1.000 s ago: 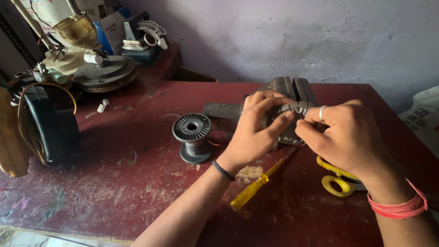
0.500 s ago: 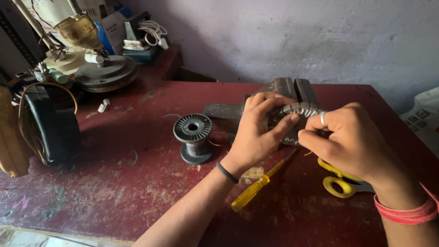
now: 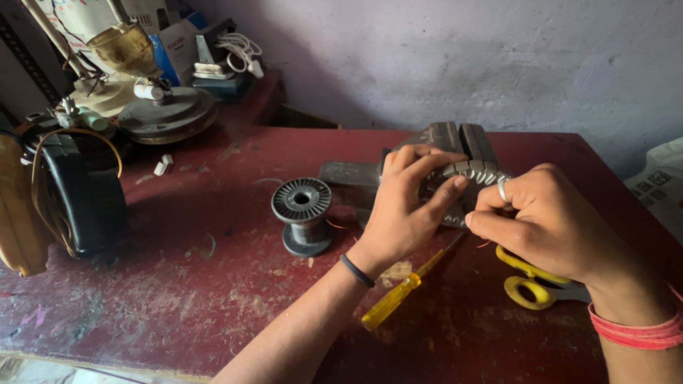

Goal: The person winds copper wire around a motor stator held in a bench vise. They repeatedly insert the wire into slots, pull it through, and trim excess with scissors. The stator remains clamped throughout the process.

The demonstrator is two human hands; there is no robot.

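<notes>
On the worn red table [image 3: 142, 299] below a pale wall, a grey wire spool [image 3: 302, 213] stands left of the left hand [image 3: 405, 206] gripping a slotted metal core [image 3: 469, 181] at the vise [image 3: 441, 142] — the right hand [image 3: 555, 224] pinches beside it, fingers closed — above a yellow screwdriver [image 3: 398, 299] and yellow-handled scissors [image 3: 530, 281].

Yellow screwdriver [image 3: 398, 297], scissors [image 3: 530, 284] (yellow-handled) and empty spool [image 3: 303, 213] lie idle.

Repair workshop: bench vise [image 3: 455, 146], wire spool [image 3: 302, 213], screwdriver [image 3: 398, 295].
</notes>
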